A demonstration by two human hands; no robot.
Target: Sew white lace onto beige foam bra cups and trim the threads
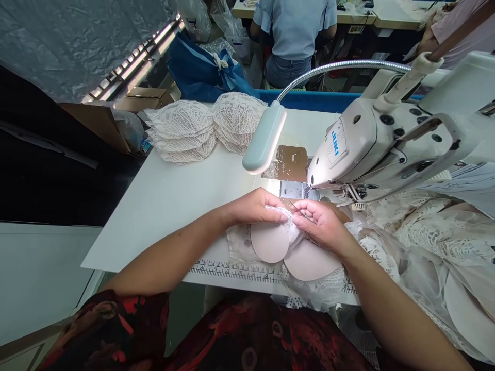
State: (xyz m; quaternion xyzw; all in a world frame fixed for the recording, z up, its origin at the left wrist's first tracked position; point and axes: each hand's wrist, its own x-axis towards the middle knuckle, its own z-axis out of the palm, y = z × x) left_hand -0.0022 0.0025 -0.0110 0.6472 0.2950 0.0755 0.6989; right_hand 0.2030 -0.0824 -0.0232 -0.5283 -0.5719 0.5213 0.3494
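Observation:
Just in front of the sewing machine point(340, 139), my left hand point(259, 207) pinches the white lace edge point(286, 212) of a bra between thumb and fingers. My right hand point(319, 221) is closed on the same edge, close beside the left fingertips. A thin dark pointed piece point(292, 205) sticks out from the right fingers; its kind is too small to tell. Below the hands lie two smooth pale bra cups, a left one point(269, 242) and a right one point(311, 260), with sheer lace around them. The machine's needle area is just beyond my fingers.
Stacked lace cups point(181, 131) stand at the table's back left. A lamp point(265, 138) on a bendable neck hangs over the white table point(154, 206). A heap of lace pieces point(436, 237) lies on the right. A ruler strip point(240, 271) runs along the front edge. Another person point(292, 31) sits beyond.

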